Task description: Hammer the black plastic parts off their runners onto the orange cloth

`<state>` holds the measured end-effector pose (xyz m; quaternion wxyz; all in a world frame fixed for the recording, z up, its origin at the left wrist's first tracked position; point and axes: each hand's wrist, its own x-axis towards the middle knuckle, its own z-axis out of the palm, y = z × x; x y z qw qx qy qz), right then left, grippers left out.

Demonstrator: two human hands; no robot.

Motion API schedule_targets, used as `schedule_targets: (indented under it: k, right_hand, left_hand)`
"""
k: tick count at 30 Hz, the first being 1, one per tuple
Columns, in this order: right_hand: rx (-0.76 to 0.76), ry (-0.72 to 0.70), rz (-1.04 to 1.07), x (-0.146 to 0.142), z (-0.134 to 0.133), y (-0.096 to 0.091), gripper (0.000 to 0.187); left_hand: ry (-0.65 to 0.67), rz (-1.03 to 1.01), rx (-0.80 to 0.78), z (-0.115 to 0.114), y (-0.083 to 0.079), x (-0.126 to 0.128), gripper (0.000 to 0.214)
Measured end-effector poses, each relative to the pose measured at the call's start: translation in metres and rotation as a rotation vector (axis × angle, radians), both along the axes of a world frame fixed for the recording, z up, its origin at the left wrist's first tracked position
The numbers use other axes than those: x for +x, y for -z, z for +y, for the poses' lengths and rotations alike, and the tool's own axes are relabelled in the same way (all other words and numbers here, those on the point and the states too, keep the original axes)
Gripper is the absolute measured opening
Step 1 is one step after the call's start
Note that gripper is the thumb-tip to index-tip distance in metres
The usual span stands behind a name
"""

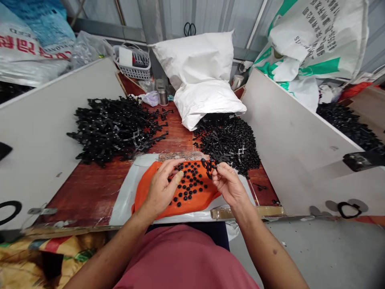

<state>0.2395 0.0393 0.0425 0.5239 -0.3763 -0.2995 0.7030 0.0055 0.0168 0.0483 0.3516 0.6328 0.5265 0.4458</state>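
My right hand (230, 184) pinches a small black branched plastic piece (208, 166) between thumb and fingertips, above the right part of an orange cloth (146, 192). My left hand (162, 186) hovers over the left half of that cloth, fingers curved and thumb apart from them; dark bits show around its fingertips, but I see nothing clearly held. Scattered over the cloth lie several small round black caps (189, 186). Beneath the cloth is a pale plastic sheet (122, 200). Behind my right hand rises a heap of small black parts (231, 140).
A larger heap of long black plastic pieces (111, 128) is at back left. A white sack (204, 76) leans at the back. Grey side panels, left (72, 104) and right (282, 140), border the red-brown tabletop (99, 184). A steel canister (162, 95) stands near a grey basket (135, 70).
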Motion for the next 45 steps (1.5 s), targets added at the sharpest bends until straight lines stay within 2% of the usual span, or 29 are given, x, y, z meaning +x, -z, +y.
schedule_targets:
  k: [4,8,11,14,16,17,18,21,22,24,27,30,33,35,37,41,45]
  right_hand:
    - [-0.068,-0.216,0.018,-0.014,-0.016,0.002,0.03]
    - [-0.093,-0.307,0.024,-0.032,-0.027,0.012,0.031]
    - [-0.111,-0.348,0.025,-0.052,-0.039,0.023,0.033]
    - [-0.085,-0.387,-0.069,-0.059,-0.056,0.032,0.04]
    - [0.082,-0.292,-0.331,-0.046,-0.066,0.037,0.045]
    - [0.211,-0.195,-0.53,-0.034,-0.07,0.04,0.042]
    - [0.337,-0.089,-0.76,-0.019,-0.073,0.043,0.035]
    - [0.599,0.076,-1.469,0.034,-0.08,0.054,0.029]
    - [0.633,0.104,-1.682,0.049,-0.081,0.059,0.031]
    - [0.65,0.069,-1.995,0.07,-0.081,0.067,0.039]
    - [0.556,-0.034,-2.182,0.08,-0.075,0.073,0.035]
    - [0.324,-0.114,-2.139,0.082,-0.069,0.069,0.025]
    - [0.153,-0.064,-1.984,0.089,-0.074,0.062,0.025]
    - [0.197,0.026,-1.783,0.094,-0.085,0.059,0.028]
    - [0.272,0.038,-1.555,0.094,-0.098,0.06,0.032]
    - [0.207,-0.053,-1.177,0.067,-0.117,0.067,0.037]
    - [0.133,-0.18,-0.955,0.033,-0.125,0.068,0.031]
  left_hand:
    - [0.252,0.01,-0.034,-0.01,-0.013,-0.018,0.046]
    - [0.498,0.069,-0.014,-0.034,-0.012,-0.012,0.041]
    - [0.45,0.051,-0.032,-0.049,-0.001,-0.004,0.03]
    - [0.322,0.052,-0.058,-0.057,0.009,-0.016,0.031]
    - [0.205,0.09,-0.068,-0.061,0.009,-0.038,0.028]
    - [0.138,0.128,-0.067,-0.064,0.008,-0.051,0.027]
    - [0.076,0.18,-0.055,-0.066,0.005,-0.065,0.026]
    - [0.006,0.355,-0.043,-0.076,0.002,-0.095,0.028]
    - [0.007,0.398,-0.052,-0.08,0.004,-0.1,0.029]
    - [0.014,0.459,-0.081,-0.087,0.012,-0.102,0.03]
    - [0.018,0.526,-0.122,-0.093,0.029,-0.092,0.024]
    - [0.055,0.556,-0.133,-0.093,0.04,-0.083,0.023]
    - [0.069,0.571,-0.1,-0.091,0.046,-0.08,0.028]
    - [0.039,0.652,-0.068,-0.091,0.047,-0.081,0.026]
    - [-0.009,0.778,-0.024,-0.094,0.048,-0.084,0.023]
    - [-0.117,0.94,0.048,-0.103,0.047,-0.092,0.024]
    - [-0.171,0.861,0.142,-0.108,0.05,-0.094,0.032]
